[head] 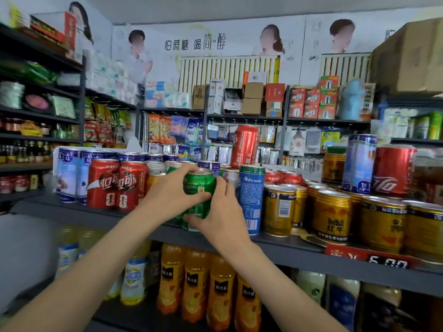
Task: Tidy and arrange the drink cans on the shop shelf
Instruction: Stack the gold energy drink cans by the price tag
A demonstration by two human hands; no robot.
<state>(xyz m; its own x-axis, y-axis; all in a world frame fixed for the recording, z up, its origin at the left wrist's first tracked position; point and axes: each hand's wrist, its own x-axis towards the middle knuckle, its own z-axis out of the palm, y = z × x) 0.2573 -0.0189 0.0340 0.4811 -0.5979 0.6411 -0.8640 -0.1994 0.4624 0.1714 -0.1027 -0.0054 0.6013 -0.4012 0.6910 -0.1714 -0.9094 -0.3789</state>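
Green can (199, 185) sits at the front of the shelf (287, 250), upright, long axis vertical, and both hands are on it. Left hand (171, 195) wraps it from the left, thumb across the label face, fingers curled round the far side near the rim. Right hand (221, 212) closes on it from the right and lower down, thumb under the base area, fingertips on the can's right flank. So the can lies between the two palms, directly ahead of both; neither is clearly nearer (the right grips lower, the left higher).

Whether the base rests on the shelf or is lifted just clear, I cannot tell; the right thumb hides it. A second green can seems to stand beneath or just behind it, mostly covered.

Just right, nearly touching the right knuckles, stands a tall blue can (251, 200). Left of the hands, a gap, then two red cola cans (117, 185) side by side. Right along the front edge, gold cans (332, 219) in a row.

Judgement: the open slot lies to the left, so a leftward slide suits; rightward risks knocking the blue can.

Behind, mixed cans crowd the shelf, one red can (245, 146) stacked on top.
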